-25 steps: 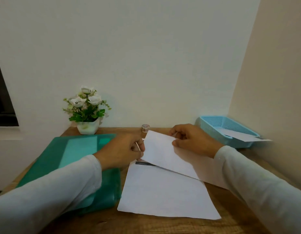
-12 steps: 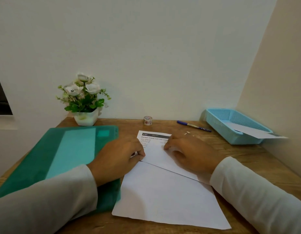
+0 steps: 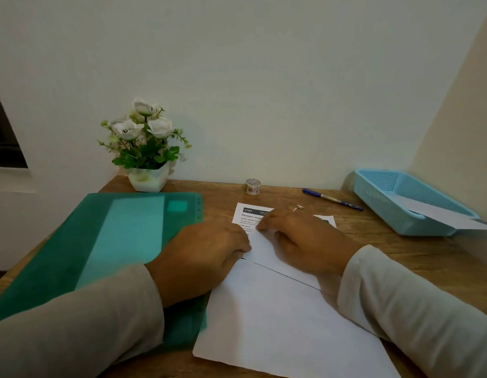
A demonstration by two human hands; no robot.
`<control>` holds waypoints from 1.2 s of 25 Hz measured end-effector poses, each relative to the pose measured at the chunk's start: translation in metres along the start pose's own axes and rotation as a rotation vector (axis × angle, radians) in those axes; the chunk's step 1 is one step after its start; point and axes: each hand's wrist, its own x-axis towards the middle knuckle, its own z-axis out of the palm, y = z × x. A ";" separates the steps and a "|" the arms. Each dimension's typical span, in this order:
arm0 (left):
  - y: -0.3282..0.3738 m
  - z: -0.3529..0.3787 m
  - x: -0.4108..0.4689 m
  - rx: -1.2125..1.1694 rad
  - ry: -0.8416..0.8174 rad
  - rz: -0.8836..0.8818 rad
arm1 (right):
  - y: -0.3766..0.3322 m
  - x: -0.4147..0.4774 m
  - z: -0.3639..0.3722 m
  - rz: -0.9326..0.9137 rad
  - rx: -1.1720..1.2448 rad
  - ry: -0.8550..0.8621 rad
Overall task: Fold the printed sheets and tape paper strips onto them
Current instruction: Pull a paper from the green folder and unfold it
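A printed sheet (image 3: 246,218) lies on the wooden desk (image 3: 400,255) with its near part folded up over itself, white back up (image 3: 264,248). My left hand (image 3: 204,255) rests on the left end of the folded flap, fingertips pressing its edge. My right hand (image 3: 302,238) lies flat on the flap's right part, fingers pressing down on the paper. A second white sheet (image 3: 286,323) lies under them, closer to me. A small roll of patterned tape (image 3: 252,186) stands near the wall.
A green plastic folder (image 3: 114,241) covers the desk's left side, under my left forearm. A potted white flower (image 3: 147,154) stands at the back left. A blue pen (image 3: 332,199) and a small clip (image 3: 298,207) lie right of the tape. A blue basket (image 3: 406,203) holding paper sits far right.
The lifted flap of the sheet has been brought down flat onto the printed part. Both hands came down with it and now press on it; the view shifted slightly.
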 end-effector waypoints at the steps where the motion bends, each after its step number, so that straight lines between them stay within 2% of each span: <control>1: -0.004 0.005 0.001 0.055 -0.068 -0.001 | 0.000 0.000 0.001 -0.001 0.003 0.000; 4: -0.008 0.003 0.000 0.183 -0.084 -0.010 | 0.002 0.001 0.001 0.003 0.025 0.009; 8: 0.016 -0.027 -0.009 0.153 -0.008 0.002 | -0.014 -0.007 0.005 -0.098 0.016 0.007; 9: 0.019 -0.029 -0.010 0.178 0.055 -0.011 | -0.019 -0.009 0.007 -0.133 0.031 -0.007; 10: 0.015 -0.023 -0.008 0.231 0.217 0.031 | -0.019 -0.009 0.007 -0.150 0.040 -0.014; 11: 0.013 -0.025 -0.008 0.247 0.292 0.047 | -0.016 -0.007 0.006 -0.138 0.039 -0.004; 15: -0.003 -0.008 -0.008 0.137 0.045 0.079 | -0.003 0.001 -0.001 -0.037 -0.004 0.034; 20: -0.010 -0.002 -0.003 0.137 0.014 0.095 | -0.005 -0.002 0.001 -0.029 0.015 0.017; 23: -0.005 -0.016 -0.006 0.190 0.186 0.143 | -0.010 -0.004 0.001 -0.052 0.000 0.021; 27: -0.003 -0.013 -0.008 0.135 0.050 0.123 | -0.022 -0.009 0.008 -0.158 0.089 -0.039; 30: -0.003 -0.017 -0.004 0.132 0.002 0.066 | -0.005 0.000 0.003 -0.034 0.024 0.033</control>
